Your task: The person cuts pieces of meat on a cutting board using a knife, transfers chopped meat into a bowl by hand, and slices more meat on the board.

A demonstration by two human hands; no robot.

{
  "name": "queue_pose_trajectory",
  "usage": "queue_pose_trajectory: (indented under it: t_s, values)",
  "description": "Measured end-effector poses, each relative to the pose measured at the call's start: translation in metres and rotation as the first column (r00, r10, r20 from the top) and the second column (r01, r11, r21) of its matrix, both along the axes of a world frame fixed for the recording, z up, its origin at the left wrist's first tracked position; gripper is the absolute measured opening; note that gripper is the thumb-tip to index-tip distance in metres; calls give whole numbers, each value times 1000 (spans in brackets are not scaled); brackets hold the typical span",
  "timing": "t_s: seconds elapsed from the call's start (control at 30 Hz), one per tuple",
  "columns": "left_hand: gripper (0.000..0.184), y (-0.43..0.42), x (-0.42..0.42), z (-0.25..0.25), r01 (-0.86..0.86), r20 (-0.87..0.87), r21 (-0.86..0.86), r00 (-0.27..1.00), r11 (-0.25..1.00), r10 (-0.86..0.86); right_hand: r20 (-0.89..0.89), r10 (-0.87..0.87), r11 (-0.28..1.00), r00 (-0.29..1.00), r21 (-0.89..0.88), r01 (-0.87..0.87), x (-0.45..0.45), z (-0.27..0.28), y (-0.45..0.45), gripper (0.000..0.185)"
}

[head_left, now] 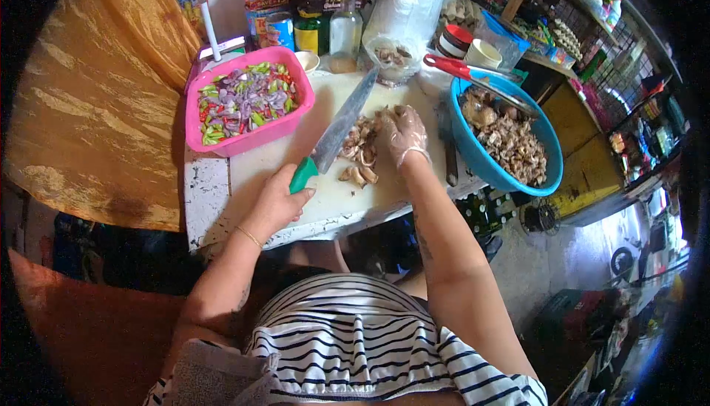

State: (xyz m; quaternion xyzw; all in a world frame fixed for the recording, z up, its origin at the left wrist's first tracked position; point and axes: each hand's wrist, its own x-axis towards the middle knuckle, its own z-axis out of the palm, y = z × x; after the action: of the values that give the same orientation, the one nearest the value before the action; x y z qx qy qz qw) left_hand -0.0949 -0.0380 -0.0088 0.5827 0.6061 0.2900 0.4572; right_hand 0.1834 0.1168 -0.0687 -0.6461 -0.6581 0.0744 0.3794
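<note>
My left hand [277, 203] is closed round the green handle of a kitchen knife [346, 121]. Its broad grey blade slants up and away over the white cutting board [384, 199]. On the board lies a loose pile of brownish chopped meat [362, 140], with a few larger curved pieces at its near side. My right hand [407, 134], in a clear plastic glove, rests at the right of this pile. Its fingers curl down over some of the meat; the fingertips are partly hidden.
A pink basin [251, 132] of chopped onions and peppers stands at the left. To the right, a blue basin [510, 177] holds meat pieces, with red-handled tongs [473, 75] across its rim. Behind the board are a glass bottle [345, 29], cans and a small bag of meat [392, 58].
</note>
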Motion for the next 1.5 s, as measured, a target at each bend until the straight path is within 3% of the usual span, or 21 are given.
queue_pose_trajectory:
  t_s: [0.07,0.1,0.13,0.2,0.23,0.33,0.47,0.53,0.57,0.67,0.77,0.87,0.9,0.97,1.0,1.03,1.13,1.17,1.27,1.47,1.5]
  values:
    - [35,2,1,1,-13,53,11,999,1000,12,33,-9,999,999,-49,10,-6,0,23,48]
    - [30,3,2,-2,-24,74,25,997,999,22,-32,50,978,998,-200,-55,-5,10,28,48]
    - [25,3,3,-4,-36,97,35,995,999,33,10,117,977,993,-184,-113,-7,12,29,48]
    - [30,2,2,-5,-45,140,20,989,999,42,98,250,959,963,-165,-232,-12,19,26,48]
    - [36,1,1,-6,-54,147,4,988,999,53,29,279,920,960,-295,-259,-15,22,25,42]
    - [34,-2,0,-7,-107,243,0,964,994,103,94,428,871,899,-309,-382,-25,37,-5,41]
    - [34,-3,0,-10,-122,272,17,956,992,113,-71,522,839,850,-139,-527,-25,11,-23,36]
    - [37,-2,1,-10,-111,257,-4,960,994,108,-247,514,849,822,10,-528,-23,3,-31,34]
    - [39,-2,1,-9,-106,249,-11,963,994,106,-353,446,895,822,183,-407,-24,-5,-33,35]
    - [56,-6,3,-2,-83,126,65,989,994,74,-582,196,978,789,175,-113,-7,-15,-28,29]
    - [70,-4,-3,-21,151,-333,566,941,810,57,-399,77,995,914,93,-44,3,-21,-21,21]
    - [73,-11,2,1,190,-319,396,946,898,-59,-335,159,984,929,133,-120,-5,-29,-14,17]
    - [73,-14,5,14,211,-344,342,935,916,-87,-185,150,978,971,170,-119,-8,-18,-20,18]
    - [73,-16,12,35,264,-488,244,865,933,-117,-314,246,968,917,126,-216,-18,1,-28,17]
    - [73,-15,13,37,272,-518,235,847,933,-116,-379,285,959,880,107,-264,-20,3,-31,17]
    - [73,-14,14,38,282,-548,225,828,933,-118,-224,298,953,928,135,-273,-18,2,-27,15]
    - [71,-11,20,54,332,-621,178,768,926,-156,-149,346,936,927,129,-328,-17,6,-23,16]
    - [71,-9,22,58,347,-641,159,748,924,-170,-41,330,933,943,164,-319,-16,1,-15,16]
    - [68,4,24,55,426,-669,140,706,894,-232,22,346,935,938,83,-346,-14,-12,-4,16]
    - [67,27,47,41,384,-635,102,735,918,-237,78,407,913,910,-50,-404,-15,-12,5,15]
    - [67,37,51,33,393,-629,137,744,909,-226,76,427,903,901,24,-429,-15,-3,-4,14]
